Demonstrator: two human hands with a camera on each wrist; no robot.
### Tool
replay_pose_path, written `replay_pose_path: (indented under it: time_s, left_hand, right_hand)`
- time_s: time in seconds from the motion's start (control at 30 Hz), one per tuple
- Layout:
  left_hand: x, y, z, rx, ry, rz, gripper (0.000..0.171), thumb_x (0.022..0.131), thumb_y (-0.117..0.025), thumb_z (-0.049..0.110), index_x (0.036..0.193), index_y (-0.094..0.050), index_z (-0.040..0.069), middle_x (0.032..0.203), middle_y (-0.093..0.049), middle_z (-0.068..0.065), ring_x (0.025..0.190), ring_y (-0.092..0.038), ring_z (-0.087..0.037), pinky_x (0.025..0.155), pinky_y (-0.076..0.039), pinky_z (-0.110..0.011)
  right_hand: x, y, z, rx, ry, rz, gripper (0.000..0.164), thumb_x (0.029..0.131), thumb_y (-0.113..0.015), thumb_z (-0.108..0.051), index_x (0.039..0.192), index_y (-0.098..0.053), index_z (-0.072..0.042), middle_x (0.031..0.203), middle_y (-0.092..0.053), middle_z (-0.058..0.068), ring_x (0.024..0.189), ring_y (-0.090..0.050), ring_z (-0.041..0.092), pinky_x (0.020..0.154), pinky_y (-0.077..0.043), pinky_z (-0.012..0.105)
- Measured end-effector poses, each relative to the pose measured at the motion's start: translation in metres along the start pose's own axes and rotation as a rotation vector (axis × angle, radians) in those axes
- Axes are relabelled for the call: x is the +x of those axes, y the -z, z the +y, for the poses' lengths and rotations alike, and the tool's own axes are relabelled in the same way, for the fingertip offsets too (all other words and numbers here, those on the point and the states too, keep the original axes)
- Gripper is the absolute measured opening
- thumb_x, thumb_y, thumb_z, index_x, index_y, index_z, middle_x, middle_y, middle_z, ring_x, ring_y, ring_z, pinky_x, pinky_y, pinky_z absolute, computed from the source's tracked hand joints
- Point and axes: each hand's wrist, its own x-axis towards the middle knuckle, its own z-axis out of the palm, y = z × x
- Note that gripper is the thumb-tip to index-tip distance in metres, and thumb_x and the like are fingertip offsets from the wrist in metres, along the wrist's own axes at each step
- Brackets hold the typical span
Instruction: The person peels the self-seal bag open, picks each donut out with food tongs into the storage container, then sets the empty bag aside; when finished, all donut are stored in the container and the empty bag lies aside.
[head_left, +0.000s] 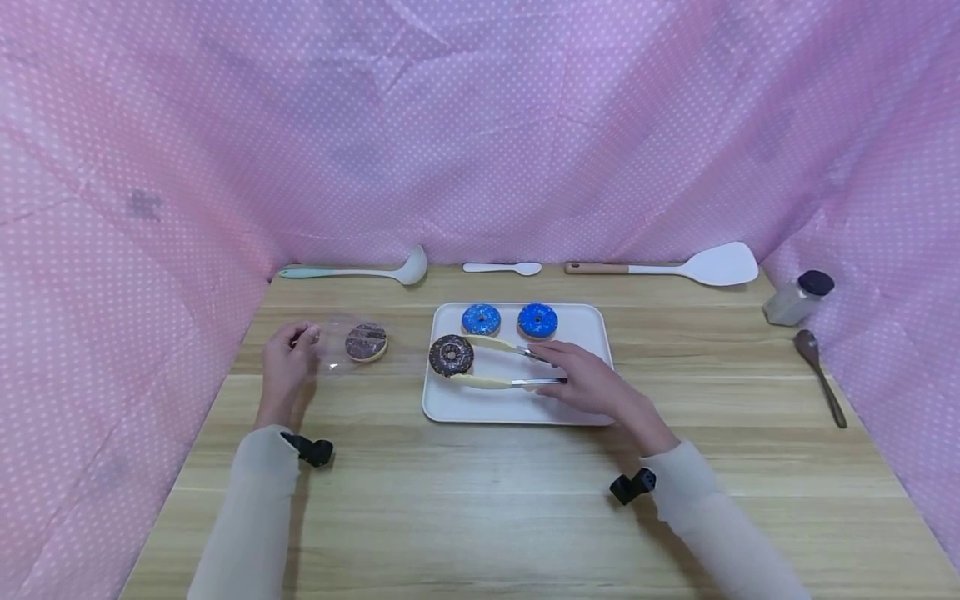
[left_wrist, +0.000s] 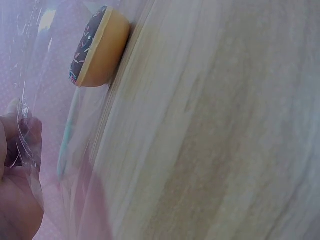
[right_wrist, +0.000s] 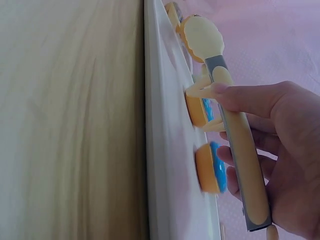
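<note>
My left hand [head_left: 287, 358] pinches the edge of a clear plastic bag [head_left: 335, 354] on the left of the table. Inside the bag lies a chocolate doughnut with sprinkles [head_left: 367, 342], seen side-on in the left wrist view. With my right hand [head_left: 588, 381] I hold a pair of tongs [right_wrist: 240, 155], thumb on one arm and fingers around the other. Between the tong tips is another chocolate doughnut [head_left: 451, 356], over the left edge of a white tray [head_left: 517, 414]. Along the tray's back sit a light-blue doughnut [head_left: 481, 319] and a deeper-blue one [head_left: 537, 321].
Behind the tray lie a ladle [head_left: 408, 268], a small white spoon [head_left: 527, 268] and a white spatula [head_left: 720, 265]. At the right are a dark-lidded jar [head_left: 792, 303] and a dark spoon [head_left: 821, 375]. Pink dotted cloth [head_left: 480, 150] hangs around the table's back and sides.
</note>
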Motion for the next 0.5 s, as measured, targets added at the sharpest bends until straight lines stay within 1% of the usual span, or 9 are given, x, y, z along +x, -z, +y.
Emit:
replay_pose_path:
  time_s: [0.2,0.37,0.5]
  left_hand:
    - [0.002,0.001,-0.001,-0.011,0.022,-0.016,0.036,0.098,-0.052,0.032,0.115,-0.062,0.002,0.103,-0.06,-0.002,0.088,-0.055,-0.003,0.074,-0.048,-0.011]
    - [0.003,0.001,-0.001,0.0,0.014,-0.011,0.037,0.098,-0.053,0.034,0.115,-0.062,0.002,0.102,-0.061,0.0,0.088,-0.055,-0.001,0.075,-0.047,-0.011]
    - [0.002,0.001,-0.001,0.004,0.008,-0.012,0.037,0.098,-0.053,0.034,0.114,-0.063,0.002,0.103,-0.062,-0.002,0.088,-0.055,-0.001,0.075,-0.047,-0.011]
  right_hand:
    - [-0.013,0.003,0.013,-0.026,-0.032,-0.002,0.063,0.087,-0.07,-0.037,0.142,-0.046,-0.02,0.14,-0.051,0.005,0.13,-0.047,0.025,0.106,-0.042,0.047]
    - [-0.021,0.006,0.018,-0.027,-0.057,0.001,0.061,0.087,-0.071,-0.034,0.141,-0.047,-0.019,0.139,-0.052,0.008,0.127,-0.049,0.027,0.104,-0.043,0.048]
    - [-0.025,0.007,0.019,-0.031,-0.069,-0.009,0.061,0.087,-0.07,-0.034,0.141,-0.047,-0.018,0.139,-0.051,0.008,0.126,-0.05,0.027,0.103,-0.044,0.048]
